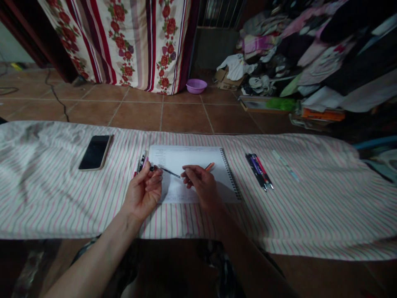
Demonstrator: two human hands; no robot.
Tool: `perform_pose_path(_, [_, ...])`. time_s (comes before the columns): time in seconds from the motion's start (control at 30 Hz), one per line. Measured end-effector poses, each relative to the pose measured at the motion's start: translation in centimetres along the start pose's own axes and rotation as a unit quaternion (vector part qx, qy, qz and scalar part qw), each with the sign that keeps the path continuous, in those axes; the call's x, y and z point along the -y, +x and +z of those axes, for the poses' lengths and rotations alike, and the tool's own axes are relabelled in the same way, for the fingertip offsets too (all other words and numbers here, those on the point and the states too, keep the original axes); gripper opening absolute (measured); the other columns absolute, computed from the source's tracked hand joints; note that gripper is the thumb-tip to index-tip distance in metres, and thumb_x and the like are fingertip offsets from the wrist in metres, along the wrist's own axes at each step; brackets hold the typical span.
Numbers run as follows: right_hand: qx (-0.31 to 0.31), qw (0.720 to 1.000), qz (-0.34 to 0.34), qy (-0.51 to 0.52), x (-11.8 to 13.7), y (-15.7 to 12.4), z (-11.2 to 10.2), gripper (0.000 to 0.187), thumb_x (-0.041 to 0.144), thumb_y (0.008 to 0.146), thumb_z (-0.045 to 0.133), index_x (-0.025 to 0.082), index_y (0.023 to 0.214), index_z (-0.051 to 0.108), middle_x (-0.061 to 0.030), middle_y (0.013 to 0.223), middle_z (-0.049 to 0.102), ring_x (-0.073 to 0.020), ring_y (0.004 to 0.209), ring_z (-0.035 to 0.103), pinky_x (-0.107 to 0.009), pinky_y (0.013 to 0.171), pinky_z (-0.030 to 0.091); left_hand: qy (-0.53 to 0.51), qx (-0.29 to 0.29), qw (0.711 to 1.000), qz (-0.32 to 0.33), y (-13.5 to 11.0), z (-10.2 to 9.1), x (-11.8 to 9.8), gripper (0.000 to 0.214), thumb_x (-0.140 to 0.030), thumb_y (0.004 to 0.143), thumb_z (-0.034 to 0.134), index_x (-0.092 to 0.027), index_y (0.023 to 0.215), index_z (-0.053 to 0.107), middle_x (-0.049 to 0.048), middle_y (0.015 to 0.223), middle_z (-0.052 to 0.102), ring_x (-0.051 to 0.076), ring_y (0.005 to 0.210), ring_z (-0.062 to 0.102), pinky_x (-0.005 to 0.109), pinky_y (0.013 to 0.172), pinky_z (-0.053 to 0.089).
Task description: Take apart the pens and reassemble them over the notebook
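Observation:
My left hand (144, 188) is closed over the left side of the spiral notebook (201, 151), with a small black pen part (151, 168) pinched at its fingertips. My right hand (200, 180) hovers above the notebook's middle, its fingers curled together. A thin dark pen refill (170, 171) spans the gap between both hands. Its right end is close to my right fingertips; whether they grip it is unclear. From behind my right hand pokes an orange pen (210, 166), mostly hidden. Several pens (142, 160) lie beside the notebook's left edge, partly covered by my left hand.
A phone (96, 152) rests at left on the striped cloth (62, 198). Right of the notebook lie several dark pens (259, 170) and a pale pen (285, 165). Beyond the cloth's far edge are a purple basin (196, 86), a floral curtain (139, 45) and piled clothes (279, 45).

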State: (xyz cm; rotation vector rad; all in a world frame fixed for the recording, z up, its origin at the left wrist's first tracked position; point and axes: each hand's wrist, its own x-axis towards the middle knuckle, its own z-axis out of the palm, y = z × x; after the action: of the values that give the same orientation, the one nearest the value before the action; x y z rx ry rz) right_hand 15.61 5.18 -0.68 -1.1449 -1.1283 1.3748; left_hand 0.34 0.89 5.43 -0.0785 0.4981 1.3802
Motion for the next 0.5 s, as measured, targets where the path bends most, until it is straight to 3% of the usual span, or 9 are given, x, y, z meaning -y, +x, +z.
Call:
perform_pose_path(0.17, [-0.001, 0.999, -0.016, -0.028, -0.11, -0.01, 0.02, 0.023, 0.038, 0.072, 0.061, 0.017, 0.082, 0.065, -0.002, 0.066, 0.066, -0.0097, 0.05, 0.054, -0.021, 0.042, 0.042, 0.007, 0.023, 1.0, 0.006, 0.02, -0.17, -0.14, 0.042, -0.019, 0.095, 0.023, -0.005, 0.071, 0.055, 0.0026, 0.059, 0.047, 0.0, 0.04, 0.04, 0.005, 0.033, 0.035])
perform_pose_path(0.3, [-0.009, 0.993, -0.043, -0.106, -0.35, -0.13, 0.09, 0.021, 0.036, 0.074, 0.06, 0.019, 0.084, 0.065, -0.0004, 0.063, 0.063, -0.0108, 0.05, 0.053, -0.022, 0.044, 0.043, 0.014, 0.041, 0.999, 0.005, 0.02, -0.41, -0.31, 0.041, -0.018, 0.094, 0.024, -0.005, 0.073, 0.056, 0.002, 0.059, 0.045, 0.001, 0.041, 0.041, 0.006, 0.033, 0.035])
perform_pose_path(0.5, [-0.021, 0.938, -0.176, -0.298, -0.54, -0.14, -0.21, 0.015, 0.024, 0.077, 0.056, 0.02, 0.085, 0.068, -0.0035, 0.077, 0.063, -0.0133, 0.065, 0.058, -0.025, 0.061, 0.047, 0.014, 0.047, 0.999, 0.018, 0.04, -0.45, -0.79, 0.04, -0.017, 0.093, 0.022, -0.004, 0.075, 0.055, 0.0036, 0.062, 0.047, 0.002, 0.043, 0.042, 0.007, 0.035, 0.036])
